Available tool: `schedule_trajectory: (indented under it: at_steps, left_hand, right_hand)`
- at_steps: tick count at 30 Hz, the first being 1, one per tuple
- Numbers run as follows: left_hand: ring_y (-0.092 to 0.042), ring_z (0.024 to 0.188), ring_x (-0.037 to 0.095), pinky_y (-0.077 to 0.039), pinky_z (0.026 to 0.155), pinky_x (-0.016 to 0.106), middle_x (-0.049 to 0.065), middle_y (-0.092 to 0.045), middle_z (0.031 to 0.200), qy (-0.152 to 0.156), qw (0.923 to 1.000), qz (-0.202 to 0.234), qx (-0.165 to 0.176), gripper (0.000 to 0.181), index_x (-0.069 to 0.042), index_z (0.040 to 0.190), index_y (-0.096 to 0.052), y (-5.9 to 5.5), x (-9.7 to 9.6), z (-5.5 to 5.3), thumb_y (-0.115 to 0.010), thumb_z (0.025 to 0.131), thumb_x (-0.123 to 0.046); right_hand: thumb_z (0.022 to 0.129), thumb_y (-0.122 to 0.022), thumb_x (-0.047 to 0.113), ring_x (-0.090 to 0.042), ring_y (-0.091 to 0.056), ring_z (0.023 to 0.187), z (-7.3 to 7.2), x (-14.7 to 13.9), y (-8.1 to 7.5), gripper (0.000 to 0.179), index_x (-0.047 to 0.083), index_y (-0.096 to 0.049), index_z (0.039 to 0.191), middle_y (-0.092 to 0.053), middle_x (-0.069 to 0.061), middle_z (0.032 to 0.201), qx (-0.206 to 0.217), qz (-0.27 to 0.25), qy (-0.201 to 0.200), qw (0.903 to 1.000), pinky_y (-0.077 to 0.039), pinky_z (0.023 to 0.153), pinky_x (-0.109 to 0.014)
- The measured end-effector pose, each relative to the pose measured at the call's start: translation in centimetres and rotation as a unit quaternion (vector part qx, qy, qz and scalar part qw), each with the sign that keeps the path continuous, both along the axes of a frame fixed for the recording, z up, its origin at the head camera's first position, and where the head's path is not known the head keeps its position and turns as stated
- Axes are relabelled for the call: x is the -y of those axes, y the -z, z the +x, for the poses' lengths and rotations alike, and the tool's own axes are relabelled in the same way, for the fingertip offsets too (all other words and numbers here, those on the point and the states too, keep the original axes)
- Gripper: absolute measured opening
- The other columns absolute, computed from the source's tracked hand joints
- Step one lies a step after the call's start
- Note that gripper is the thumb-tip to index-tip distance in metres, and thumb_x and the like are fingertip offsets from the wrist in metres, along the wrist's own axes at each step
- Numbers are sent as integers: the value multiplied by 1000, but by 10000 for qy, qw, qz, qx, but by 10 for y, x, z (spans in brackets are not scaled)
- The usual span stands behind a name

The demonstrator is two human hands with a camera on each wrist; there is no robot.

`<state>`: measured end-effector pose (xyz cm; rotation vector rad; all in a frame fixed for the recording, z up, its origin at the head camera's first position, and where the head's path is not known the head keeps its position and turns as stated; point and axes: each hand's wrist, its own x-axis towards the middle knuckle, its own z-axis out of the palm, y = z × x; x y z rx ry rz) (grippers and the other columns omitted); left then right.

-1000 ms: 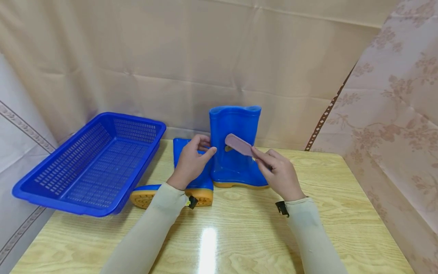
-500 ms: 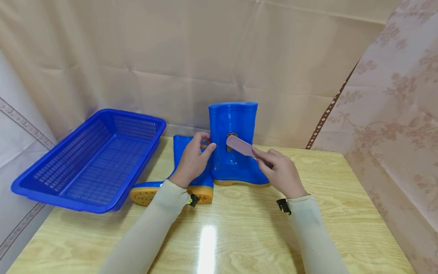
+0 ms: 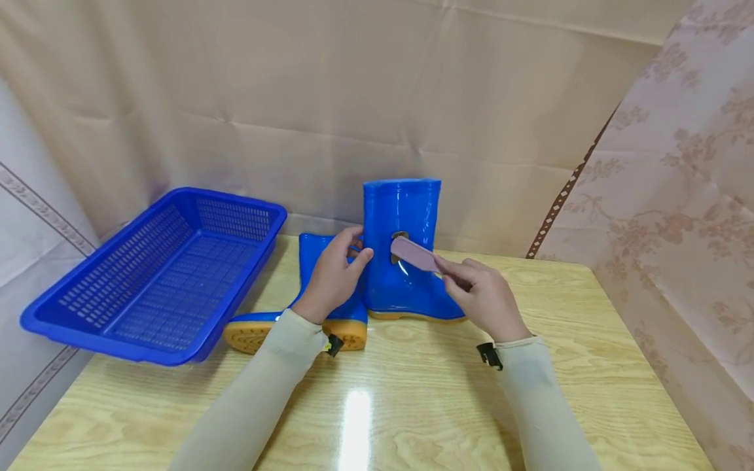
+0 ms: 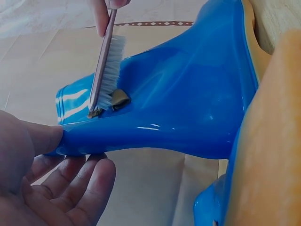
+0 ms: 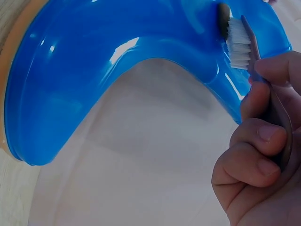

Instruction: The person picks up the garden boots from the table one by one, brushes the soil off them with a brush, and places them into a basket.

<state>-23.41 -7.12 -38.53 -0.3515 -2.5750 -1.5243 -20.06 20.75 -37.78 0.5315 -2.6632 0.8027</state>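
A blue rain boot (image 3: pixel 383 281) with a yellow sole stands upright on the table, its toe to the right. My left hand (image 3: pixel 334 275) holds the back of its shaft, thumb on the near side and fingers on the far side, as the left wrist view shows. My right hand (image 3: pixel 485 294) grips the handle of a pinkish scrub brush (image 3: pixel 414 254). In the left wrist view its white bristles (image 4: pixel 113 66) touch the shaft at a brown patch (image 4: pixel 120 99). A second blue boot (image 3: pixel 312 252) lies on its side behind my left wrist, its yellow sole facing me.
At the left stands a blue plastic basket (image 3: pixel 194 353) with slotted walls, close to the lying boot. The wood-grain table (image 3: pixel 424 399) reaches toward me. A beige curtain (image 3: pixel 318 98) hangs directly behind the boots.
The standing boot's shaft has shifted and turned slightly, and its top looks narrower. The brush has moved a little right and down, baring more of the brown patch. My left hand keeps its hold.
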Motion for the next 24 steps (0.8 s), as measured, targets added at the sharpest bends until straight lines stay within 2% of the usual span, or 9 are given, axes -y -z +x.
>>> schedule_trajectory:
  at_steps: [6,10,18,24]
  left_hand:
    - [-61,119,27,-54,101,49,8,-60,135,-140,9999,0,-48,47,-13,151,-47,1,1,-1,-56,108,-31]
    - [-61,123,26,-53,103,50,6,-58,143,-107,9999,69,-6,46,-16,150,-48,1,2,-1,-57,108,-31]
    - [-59,126,26,-52,104,50,8,-60,141,-22,9999,94,55,47,-16,151,-46,-1,2,1,-57,108,-31]
    - [-60,126,27,-51,105,50,9,-60,141,4,10000,78,-4,46,-15,150,-46,-2,2,1,-57,108,-31]
  right_hand:
    - [98,-71,15,-16,-48,61,0,-4,0,36,21,-71,134,-60,3,77,-135,-52,-44,9999,-36,48,-26]
    - [97,-72,14,-15,-49,61,1,-5,0,36,20,-72,132,-61,4,77,-176,-130,-14,9998,-37,48,-26]
    - [94,-73,8,-11,-39,57,0,-4,3,37,19,-74,129,-47,6,69,-928,-432,-224,9945,-31,47,-25]
    - [96,-73,6,-8,-38,58,-3,-2,6,38,18,-72,132,-49,7,72,-1334,-469,-351,9893,-31,49,-22]
